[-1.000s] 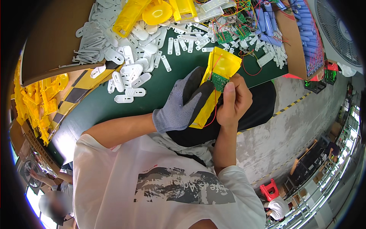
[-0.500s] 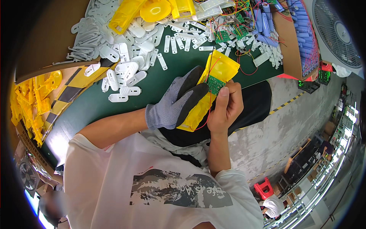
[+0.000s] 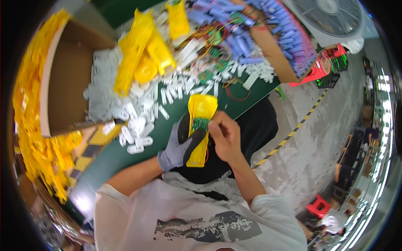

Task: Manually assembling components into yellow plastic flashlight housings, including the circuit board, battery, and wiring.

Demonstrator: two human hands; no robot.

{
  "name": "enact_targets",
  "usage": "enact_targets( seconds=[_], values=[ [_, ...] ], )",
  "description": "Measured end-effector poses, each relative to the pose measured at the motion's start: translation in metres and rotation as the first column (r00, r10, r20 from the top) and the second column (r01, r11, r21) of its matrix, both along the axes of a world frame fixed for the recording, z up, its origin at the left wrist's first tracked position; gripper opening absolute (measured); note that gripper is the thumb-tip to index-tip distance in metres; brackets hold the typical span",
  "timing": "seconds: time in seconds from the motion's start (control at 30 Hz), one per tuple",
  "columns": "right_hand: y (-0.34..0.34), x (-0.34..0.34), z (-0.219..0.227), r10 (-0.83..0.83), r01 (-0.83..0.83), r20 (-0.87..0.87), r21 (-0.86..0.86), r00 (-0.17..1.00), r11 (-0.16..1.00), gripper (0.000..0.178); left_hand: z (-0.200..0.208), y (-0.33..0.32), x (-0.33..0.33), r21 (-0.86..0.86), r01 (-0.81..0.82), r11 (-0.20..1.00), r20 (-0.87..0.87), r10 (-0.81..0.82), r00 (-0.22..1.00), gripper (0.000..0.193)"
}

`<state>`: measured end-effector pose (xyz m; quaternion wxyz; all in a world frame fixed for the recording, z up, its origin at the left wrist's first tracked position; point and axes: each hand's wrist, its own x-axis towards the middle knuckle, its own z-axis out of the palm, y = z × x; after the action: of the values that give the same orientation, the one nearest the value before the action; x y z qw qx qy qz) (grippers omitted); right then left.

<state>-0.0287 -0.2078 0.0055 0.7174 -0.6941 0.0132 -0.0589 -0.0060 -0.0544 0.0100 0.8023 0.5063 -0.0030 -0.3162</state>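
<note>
A yellow plastic housing is held upright over my lap, its hollow side showing. Wrapped around its left side is my left hand, in a grey glove with dark-coated fingers. A green circuit board lies in the middle of the housing, with a thin red wire running down beside it. My bare right hand is closed at the right edge of the board, thumb and fingertips together there. What exactly is between those fingertips is hidden.
White plastic strips and covers cover much of the green table. Yellow housings, wired boards and blue cylindrical cells lie farther back. Cardboard boxes stand left and right. A fan is at the far right.
The housing has turned more upright and shifted left and down in view. The whole scene has shifted with the head. Both hands stay on the housing and board.
</note>
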Motion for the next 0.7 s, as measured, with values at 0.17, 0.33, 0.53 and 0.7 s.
enact_targets(
  seconds=[0.17, 0.33, 0.53, 0.7],
  values=[
    [0.003, -0.009, 0.006, -0.029, 0.031, 0.051, -0.035, 0.998, 0.999, 0.014, 0.004, -0.003, 0.005, 0.087, -0.012, 0.996, -0.023, 0.014, 1.0, 0.02],
    [-0.003, -0.028, 0.009, 0.052, -0.049, 0.049, -0.06, 0.997, 0.997, 0.025, 0.024, -0.015, 0.008, 0.127, -0.313, 0.941, 0.053, 0.308, 0.95, 0.019],
    [-0.002, -0.025, 0.029, 0.039, 0.014, 0.156, -0.323, 0.987, 0.946, 0.058, 0.02, -0.033, 0.018, 0.25, -0.666, 0.702, 0.252, 0.617, 0.745, 0.033],
    [-0.014, -0.011, 0.025, -0.013, 0.104, 0.28, -0.31, 0.96, 0.945, 0.054, 0.016, -0.021, -0.005, 0.342, -0.615, 0.711, 0.483, 0.429, 0.764, 0.033]
  ],
)
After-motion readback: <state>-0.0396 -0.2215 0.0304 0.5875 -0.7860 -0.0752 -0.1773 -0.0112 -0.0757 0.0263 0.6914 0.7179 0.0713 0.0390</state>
